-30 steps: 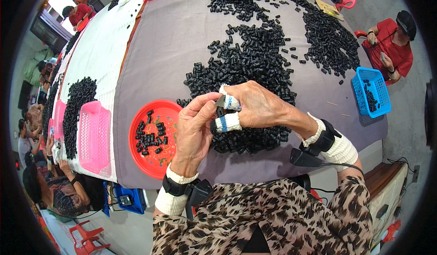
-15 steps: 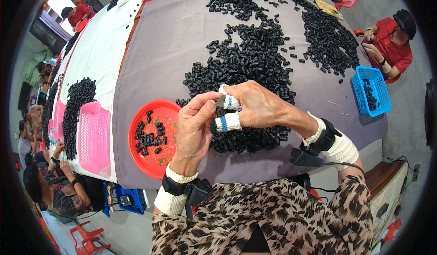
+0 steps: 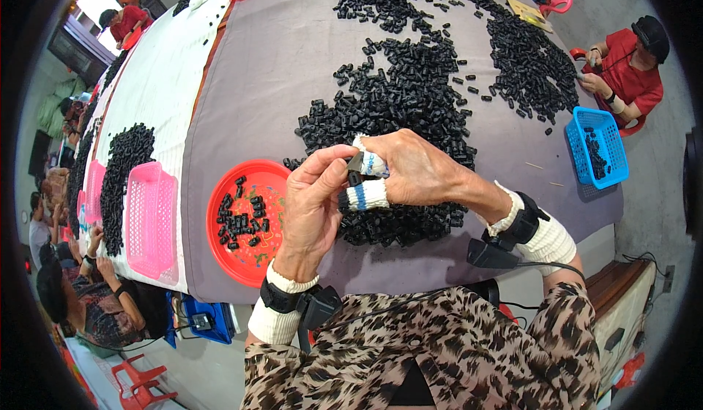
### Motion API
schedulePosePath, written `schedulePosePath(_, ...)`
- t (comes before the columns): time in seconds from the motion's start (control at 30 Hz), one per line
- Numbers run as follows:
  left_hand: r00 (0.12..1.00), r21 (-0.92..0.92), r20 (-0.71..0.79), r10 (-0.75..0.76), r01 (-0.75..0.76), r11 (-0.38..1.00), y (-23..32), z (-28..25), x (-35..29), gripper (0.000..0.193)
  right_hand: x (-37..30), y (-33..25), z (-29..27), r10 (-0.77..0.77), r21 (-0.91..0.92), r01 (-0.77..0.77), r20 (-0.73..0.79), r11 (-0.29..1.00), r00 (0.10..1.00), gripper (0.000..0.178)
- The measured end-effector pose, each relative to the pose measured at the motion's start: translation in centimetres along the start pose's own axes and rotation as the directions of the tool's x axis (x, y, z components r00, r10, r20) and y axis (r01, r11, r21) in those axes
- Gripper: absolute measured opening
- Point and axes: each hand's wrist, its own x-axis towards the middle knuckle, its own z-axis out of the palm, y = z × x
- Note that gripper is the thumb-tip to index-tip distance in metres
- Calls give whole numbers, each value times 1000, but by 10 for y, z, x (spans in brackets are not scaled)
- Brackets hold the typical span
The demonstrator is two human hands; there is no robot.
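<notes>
My left hand (image 3: 311, 201) pinches a small black plastic piece (image 3: 355, 179) between thumb and fingers, above the near end of a big pile of black plastic pieces (image 3: 395, 102). My right hand (image 3: 417, 168), with white knit covers on its fingers, closes in against it from the right. A small grey pointed blade-like tool (image 3: 356, 162) shows at the right hand's fingertips, touching or very near the piece. The fingers partly hide both. Just left of my left hand lies a round red tray (image 3: 217, 245) with several black pieces in it.
A blue basket (image 3: 619, 168) with black pieces stands at the right, near a person in red (image 3: 637, 73). Pink baskets (image 3: 151, 220) and another black pile (image 3: 128, 168) lie along the white cloth at left. Further piles (image 3: 531, 62) spread toward the far side.
Both my hands stay almost in place, with only a slight shift of the left fingers. The hands of the person in red at right move a little.
</notes>
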Motion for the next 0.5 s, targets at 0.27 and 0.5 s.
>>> schedulePosePath(0.27,1000,30,-14,-2,2,1000,2,-2,-1,20,0,7,3,-24,-87,26,26,996,999,35)
schedulePosePath(0.5,1000,26,8,16,-16,1000,3,-1,0,19,1,3,2,-42,-46,41,-17,998,999,28)
